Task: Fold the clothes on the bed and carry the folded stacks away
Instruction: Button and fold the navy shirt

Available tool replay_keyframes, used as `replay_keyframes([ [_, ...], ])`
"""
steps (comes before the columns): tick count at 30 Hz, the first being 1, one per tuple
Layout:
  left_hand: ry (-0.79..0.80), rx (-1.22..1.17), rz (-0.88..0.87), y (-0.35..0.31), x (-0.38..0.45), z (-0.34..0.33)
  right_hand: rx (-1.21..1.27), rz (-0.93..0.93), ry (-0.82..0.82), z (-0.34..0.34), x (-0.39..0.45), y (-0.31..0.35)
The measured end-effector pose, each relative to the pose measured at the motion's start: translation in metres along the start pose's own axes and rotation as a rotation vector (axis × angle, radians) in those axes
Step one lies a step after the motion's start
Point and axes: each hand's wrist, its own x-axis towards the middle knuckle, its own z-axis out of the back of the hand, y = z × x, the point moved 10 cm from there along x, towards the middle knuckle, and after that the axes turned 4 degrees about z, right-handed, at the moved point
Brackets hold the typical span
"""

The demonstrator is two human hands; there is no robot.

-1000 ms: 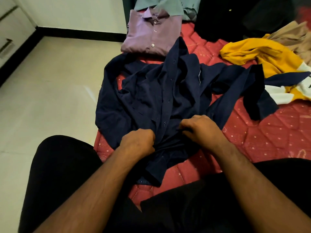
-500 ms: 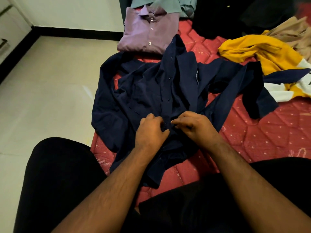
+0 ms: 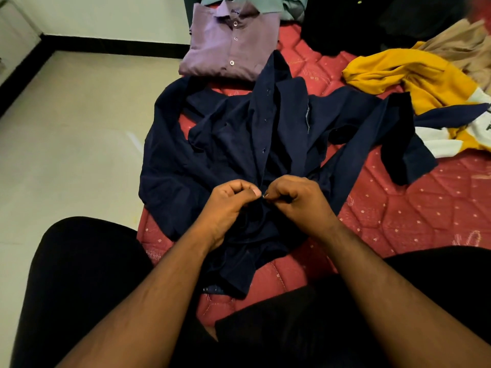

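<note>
Both the left hand (image 3: pixel 228 205) and right hand (image 3: pixel 297 200) pinch the navy shirt (image 3: pixel 239 134) placket near its hem, likely buttoning it before folding.

Dim, warm indoor light, source out of frame. Brightest area is the pale floor (image 3: pixel 66 155), left of the navy shirt (image 3: pixel 239 134); a faint streak of glare sits on it just left of the shirt. Shirt is underexposed: folds and buttons barely separate. The black clothes (image 3: pixel 358 25) beyond it crush to solid black. Yellow garment (image 3: pixel 411 78) to the shirt's right is saturated but holds detail. Soft shadows, no hard edges. Wide-angle bending shows in the baseboard (image 3: pixel 111 46) up-left of the shirt. Top right corner is smeared and soft. Mild compression softness throughout.
</note>
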Motion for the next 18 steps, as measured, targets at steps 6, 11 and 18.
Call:
replay_keyframes([
  [6, -0.055, 0.010, -0.005, 0.0056, -0.0010, 0.0025, 0.007, -0.010, -0.044, 0.0028, -0.0027, -0.0022],
  [11, -0.079, 0.022, 0.003, 0.0071, -0.0021, 0.0030, 0.004, 0.001, -0.045, 0.0027, -0.0019, 0.0004],
  [18, -0.063, 0.091, -0.091, 0.0034, -0.0019, -0.0008, -0.066, 0.021, -0.012, 0.0004, -0.0018, 0.0023],
])
